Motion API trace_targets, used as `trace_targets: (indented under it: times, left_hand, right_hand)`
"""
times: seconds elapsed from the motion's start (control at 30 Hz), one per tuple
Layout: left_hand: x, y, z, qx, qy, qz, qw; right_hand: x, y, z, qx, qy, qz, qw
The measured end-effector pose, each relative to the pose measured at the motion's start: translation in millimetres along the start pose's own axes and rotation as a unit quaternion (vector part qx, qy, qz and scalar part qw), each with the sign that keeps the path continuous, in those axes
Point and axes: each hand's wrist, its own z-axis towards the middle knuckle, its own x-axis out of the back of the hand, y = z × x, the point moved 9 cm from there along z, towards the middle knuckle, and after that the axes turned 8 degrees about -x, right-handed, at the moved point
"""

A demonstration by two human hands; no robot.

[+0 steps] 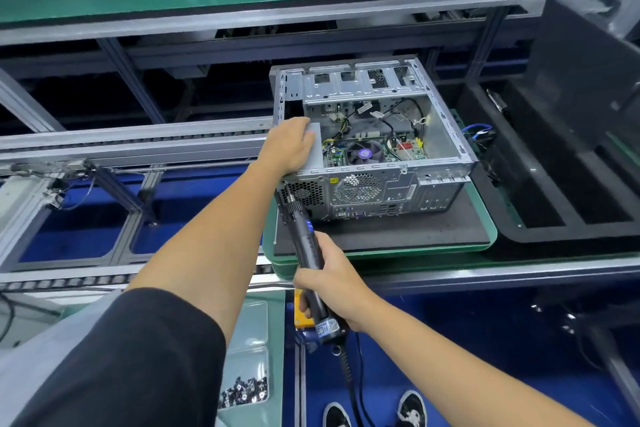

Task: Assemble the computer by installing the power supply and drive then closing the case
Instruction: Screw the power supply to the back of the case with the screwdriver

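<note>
We find the computer case (374,135) lying on its side on a dark mat (398,229) atop a green pallet (491,239) on the conveyor line, its open side facing up. The grey power supply (313,146) sits in the near-left corner of the case, under the left hand (289,146), which rests flat on it with fingers extended, pressing it into place. The right hand (329,288) grips an electric screwdriver (308,253), fingers wrapped round its barrel, with the bit aimed at the rear panel close to the power supply's vent grille (304,192).

In our judgement the power supply is seated and is at the fastening stage; we cannot confirm any screw is driven. The drive cage (360,83) at the far end appears unoccupied, so the drive looks still to be fitted. The case is not closed; a dark panel (581,80) standing at the right may be its cover, though we cannot be sure.

The bit tip and screw hole are too small to make out. The left fingertips are hidden beyond the hand. Cable connections inside are unclear. A tray of screws (244,392) lies near the bottom edge.
</note>
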Motion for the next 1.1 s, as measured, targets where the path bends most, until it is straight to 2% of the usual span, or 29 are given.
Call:
trace_targets:
  times: [1.1]
  left_hand:
    - [-3, -15, 0, 0.046, 0.011, -0.088, 0.995]
  right_hand:
    - [-1, -2, 2, 0.001, -0.013, -0.001, 1.000]
